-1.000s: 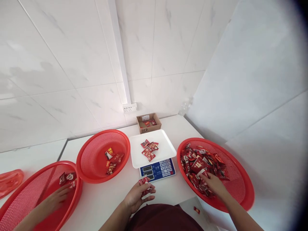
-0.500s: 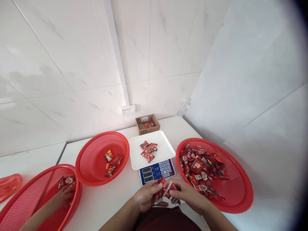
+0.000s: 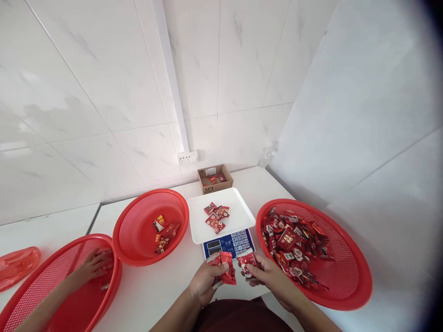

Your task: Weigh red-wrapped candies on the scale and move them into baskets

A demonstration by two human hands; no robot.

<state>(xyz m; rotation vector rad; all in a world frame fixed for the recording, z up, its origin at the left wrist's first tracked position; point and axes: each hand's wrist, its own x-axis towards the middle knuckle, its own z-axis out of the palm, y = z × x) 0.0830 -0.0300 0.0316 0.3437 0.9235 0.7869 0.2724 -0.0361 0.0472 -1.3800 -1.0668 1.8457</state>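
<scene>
Just in front of the scale, my left hand [image 3: 205, 282] is closed around red snack packets [image 3: 228, 268], with the thumb pressed on top. Beside it, my right hand [image 3: 266, 273] grips other red-and-white snack packets [image 3: 246, 263]; how many each hand holds is partly hidden by the fingers. A small gap separates the hands. Beyond them stands a digital scale [image 3: 230, 243] with a blue keypad. Several red packets [image 3: 216, 216] lie on its white tray [image 3: 197, 230]. To the right, a red basket [image 3: 363, 288] holds a heap of similar packets [image 3: 290, 244].
Left of the scale is another red basket [image 3: 119, 230] with several packets. Farther left, another person's hand [image 3: 95, 266] reaches into a third red basket [image 3: 65, 246]. A cardboard box [image 3: 218, 186] with packets stands by the wall. A red plastic bag [image 3: 20, 267] lies far left.
My hands have moved apart, each keeping packets that were bunched together before. The other person's hand has shifted within the left basket. The view has moved slightly.
</scene>
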